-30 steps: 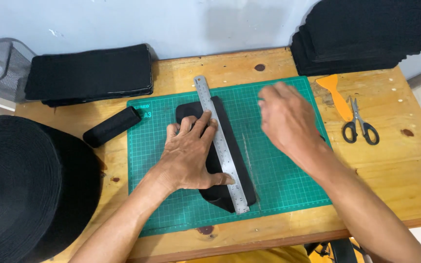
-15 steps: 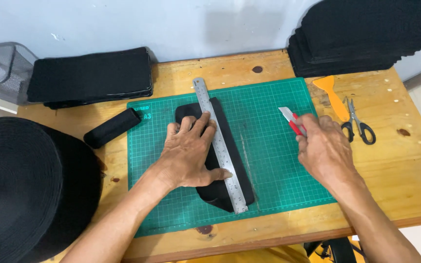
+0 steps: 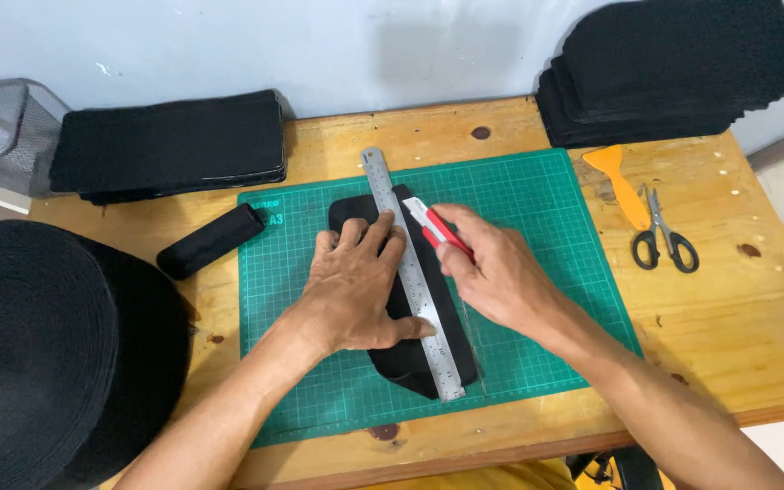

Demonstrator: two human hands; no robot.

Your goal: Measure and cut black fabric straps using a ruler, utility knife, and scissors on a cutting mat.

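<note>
A steel ruler lies lengthwise on a black strip of fabric on the green cutting mat. My left hand lies flat with fingers spread, pressing the ruler and the fabric down. My right hand grips a red and white utility knife, whose tip sits against the ruler's right edge near the top of the fabric.
Stacks of black fabric lie at the back left and back right. A small black roll sits left of the mat, an orange scraper and scissors to its right. A big black webbing roll fills the left.
My right hand moved right off the mat, took hold of the utility knife, then brought it back left to the ruler's edge. My left hand stayed on the ruler.
</note>
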